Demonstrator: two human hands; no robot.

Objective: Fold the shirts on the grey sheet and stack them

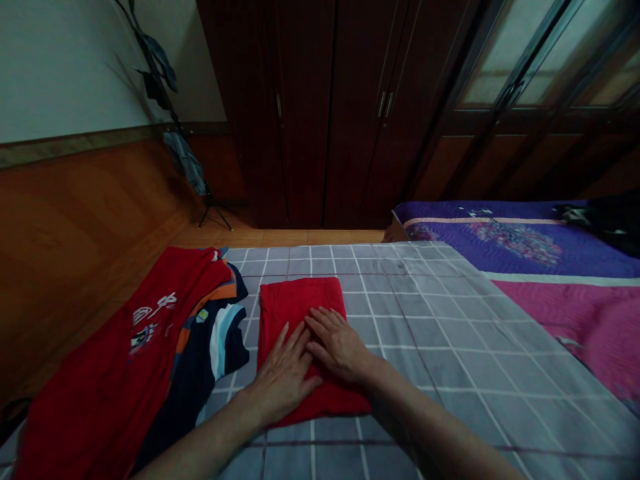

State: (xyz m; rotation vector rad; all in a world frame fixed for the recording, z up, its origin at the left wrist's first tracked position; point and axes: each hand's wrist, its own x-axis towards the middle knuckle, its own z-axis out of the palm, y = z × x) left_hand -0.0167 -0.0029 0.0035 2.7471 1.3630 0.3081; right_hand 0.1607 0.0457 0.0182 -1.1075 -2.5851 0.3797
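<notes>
A red garment (300,297), folded into a neat rectangle, lies on the grey checked bedsheet (430,333) straight in front of me. Flat on its lower left part rests my left hand (285,373), fingers stretched out and pointing away. My right hand (337,343) also lies on the cloth, its outstretched fingers close beside the left fingertips. Neither hand grips anything. Left of the folded piece is a pile of shirts: a red shirt (110,360) with white print on top, and a navy one (200,360) with white and light blue stripes partly under it.
Past the bed's far edge stands a dark wooden wardrobe (310,133). At the back left, a thin stand (210,200) with cloth items leans near the wall. A purple and pink bedspread (500,247) covers the surface at right, with a dark cloth (610,220) on it.
</notes>
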